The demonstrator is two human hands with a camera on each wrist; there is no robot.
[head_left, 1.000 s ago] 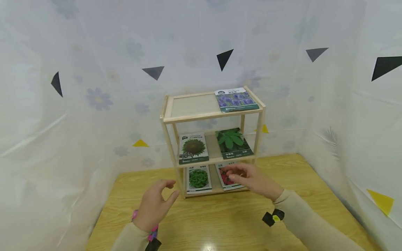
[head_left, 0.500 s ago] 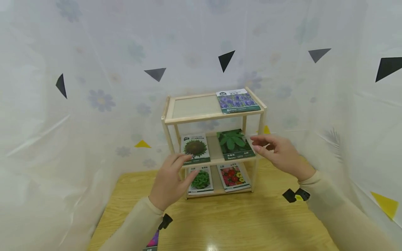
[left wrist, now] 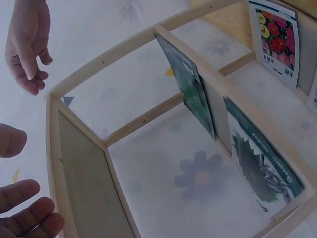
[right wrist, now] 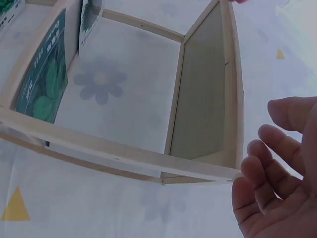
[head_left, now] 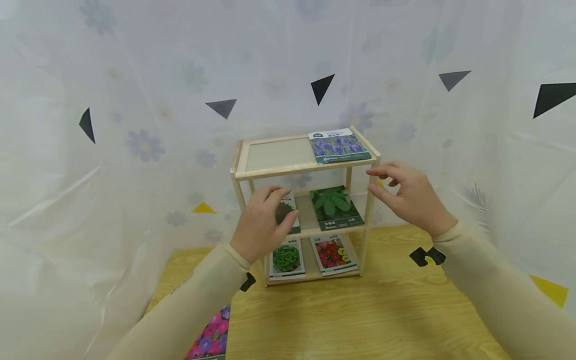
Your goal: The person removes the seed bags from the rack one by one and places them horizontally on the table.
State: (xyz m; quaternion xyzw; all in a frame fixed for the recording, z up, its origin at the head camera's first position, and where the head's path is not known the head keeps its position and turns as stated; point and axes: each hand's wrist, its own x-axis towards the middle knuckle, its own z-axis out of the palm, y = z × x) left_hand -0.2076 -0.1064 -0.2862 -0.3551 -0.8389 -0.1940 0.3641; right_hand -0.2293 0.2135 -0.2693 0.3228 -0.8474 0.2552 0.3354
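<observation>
A small three-tier wooden shelf (head_left: 288,173) stands on the table, with seed packets lying on its tiers. My left hand (head_left: 261,222) hangs in front of the middle tier, fingers and thumb apart and holding nothing. It partly hides the sunflower packet (head_left: 294,210). Beside the shelf's right post is my right hand (head_left: 407,197), its fingers loosely bent with no thing between them; whether it touches the post I cannot tell. A green-leaf packet (head_left: 335,207) lies right on the middle tier. The purple-flower packet (head_left: 338,146) lies on the top tier's right side.
On the bottom tier are a leafy-green packet (head_left: 286,259) and a red-and-yellow flower packet (head_left: 334,254). Another packet with pink and purple flowers (head_left: 213,332) lies on the wooden table (head_left: 315,320), partly under my left forearm. A patterned white sheet (head_left: 153,75) surrounds the table.
Both hands have risen: the left from near the table to the middle tier, the right from the bottom tier up and rightward to the post. More of the pink-and-purple packet shows.
</observation>
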